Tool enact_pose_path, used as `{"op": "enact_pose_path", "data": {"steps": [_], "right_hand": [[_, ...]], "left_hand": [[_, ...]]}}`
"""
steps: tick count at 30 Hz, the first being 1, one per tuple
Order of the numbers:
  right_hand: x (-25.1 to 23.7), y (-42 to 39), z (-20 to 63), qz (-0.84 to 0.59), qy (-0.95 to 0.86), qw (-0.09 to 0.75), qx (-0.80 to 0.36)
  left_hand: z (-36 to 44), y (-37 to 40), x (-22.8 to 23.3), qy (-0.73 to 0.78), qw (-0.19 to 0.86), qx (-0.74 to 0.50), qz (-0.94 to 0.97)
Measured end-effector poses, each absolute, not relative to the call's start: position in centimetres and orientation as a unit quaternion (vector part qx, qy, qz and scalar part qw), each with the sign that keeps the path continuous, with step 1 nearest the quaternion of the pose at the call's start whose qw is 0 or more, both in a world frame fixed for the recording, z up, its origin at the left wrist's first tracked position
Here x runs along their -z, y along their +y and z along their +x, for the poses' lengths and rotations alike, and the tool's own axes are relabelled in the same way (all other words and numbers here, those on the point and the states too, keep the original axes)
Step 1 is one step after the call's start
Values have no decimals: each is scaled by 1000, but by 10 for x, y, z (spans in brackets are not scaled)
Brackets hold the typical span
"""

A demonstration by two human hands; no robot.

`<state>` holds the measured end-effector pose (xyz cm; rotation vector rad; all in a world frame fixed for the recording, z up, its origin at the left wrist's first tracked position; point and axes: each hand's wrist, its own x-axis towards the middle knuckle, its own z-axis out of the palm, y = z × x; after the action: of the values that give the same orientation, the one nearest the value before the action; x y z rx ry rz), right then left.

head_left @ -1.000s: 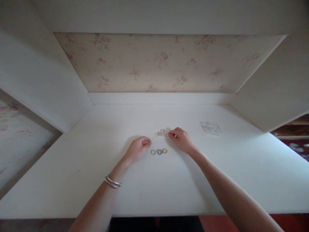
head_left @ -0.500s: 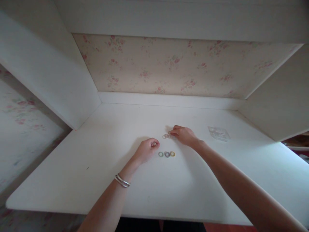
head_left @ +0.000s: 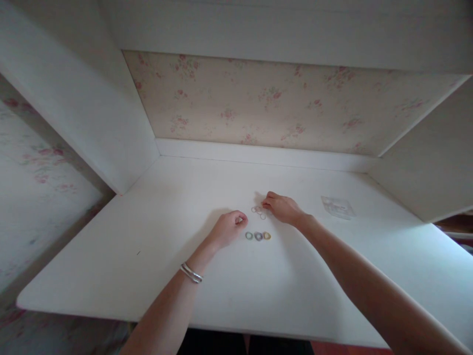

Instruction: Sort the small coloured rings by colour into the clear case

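My right hand (head_left: 281, 207) is pinched at the right edge of a loose cluster of thin pale pink rings (head_left: 262, 216), which look like small elastic bands. One ring seems to be at its fingertips, though it is tiny. My left hand (head_left: 229, 228) rests on the table with fingers curled to the thumb; whatever they hold, if anything, is hidden. Just in front of the hands, three small ring piles lie side by side: a green ring (head_left: 249, 236), a purple-grey ring (head_left: 258, 236) and a yellow ring (head_left: 266, 236).
A clear plastic packet or box (head_left: 337, 207) lies on the white table (head_left: 295, 296) to the right. White side panels and a flowered back wall (head_left: 271, 103) enclose the table. A small dark mark or thread (head_left: 138, 253) shows at left.
The pink rings now lie more spread out, with one ring nearer to me. My right hand stays beside them; my left hand is nearly still. The view has shifted slightly.
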<state>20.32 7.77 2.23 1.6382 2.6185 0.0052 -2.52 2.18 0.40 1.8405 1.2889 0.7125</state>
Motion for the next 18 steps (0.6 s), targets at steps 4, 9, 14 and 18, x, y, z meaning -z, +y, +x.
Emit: {"op": "enact_pose_path", "data": {"steps": [4,9,14,18], "right_hand": [[-25,76,197,536,840,68,-37],[-25,70,194,549,833,50,-46],[-25,63,203,561,825,-50,-43],[-25,45,210,563,812,-155,-9]], "left_hand": [[-25,21,-4,506,384,-276,721],[-25,21,-6,508,386,-276,719],[-25,20,-9,505,379,-272,726],[-25,21,-8,504,372,-277,729]]}}
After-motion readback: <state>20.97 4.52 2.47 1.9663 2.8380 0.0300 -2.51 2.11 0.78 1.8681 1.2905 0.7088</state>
